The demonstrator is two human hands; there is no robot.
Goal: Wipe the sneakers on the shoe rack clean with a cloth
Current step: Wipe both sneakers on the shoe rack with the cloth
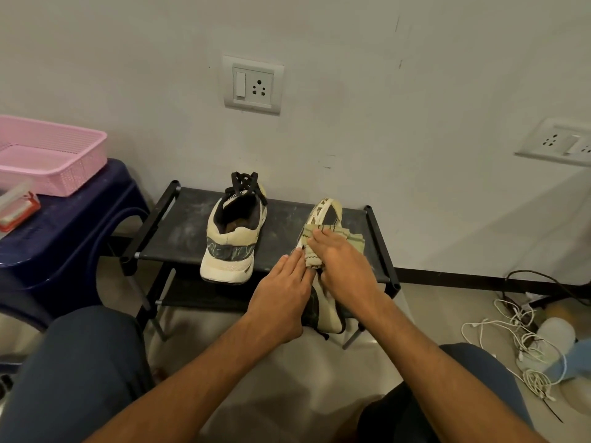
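- Two sneakers sit on the top shelf of the black shoe rack [179, 231], which stands against the wall.
- The upright sneaker [232, 241] is cream with black laces. It stands left of the shelf's middle with its toe to the wall, and its heel juts over the front edge.
- The tipped sneaker [329, 310] lies on its side near the front right corner. Its toe points toward the back edge and its heel hangs past the front edge.
- The cloth [350, 235], pale green with a dark wavy line, lies across the middle of the tipped sneaker. One end spills onto the shelf toward the right edge.
- The right hand [342, 260] lies flat on the cloth with straight fingers, pressing it to the sneaker rather than clutching it.
- The left hand [281, 295] rests on the tipped sneaker just beside the cloth, with its fingers stretched along the shoe. Its thumb is hidden, so I cannot tell whether it grasps the shoe or only steadies it.
- To the left of the rack, a pink basket [48, 155] and a red-and-clear box [16, 209] sit on a dark blue stool [64, 235].
- A wall socket [252, 86] is mounted above the rack.
- White cables [527, 346] lie tangled on the floor to the right.
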